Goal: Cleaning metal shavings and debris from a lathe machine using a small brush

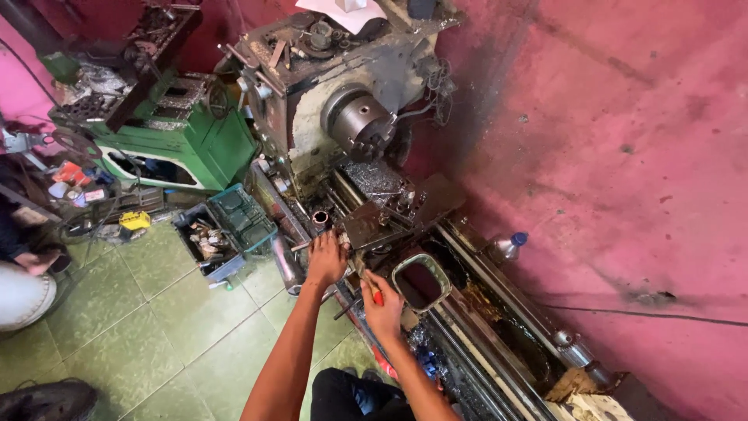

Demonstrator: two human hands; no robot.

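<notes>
I look down on a grimy metal lathe [436,257] set along a pink wall. My left hand [326,259] rests on the front of the lathe carriage [374,226], fingers closed around a small handle there. My right hand [382,308] grips a red-handled tool [376,297] just below the carriage. The round steel chuck [360,121] stands farther up, apart from both hands. A short metal tube [320,219] sits upright just above my left hand.
Two plastic crates [226,226] of metal parts lie on the green tiled floor [132,312] left of the lathe. A green machine [179,132] stands behind them. Another person's leg [23,292] is at the left edge. A plastic bottle [508,245] leans by the wall.
</notes>
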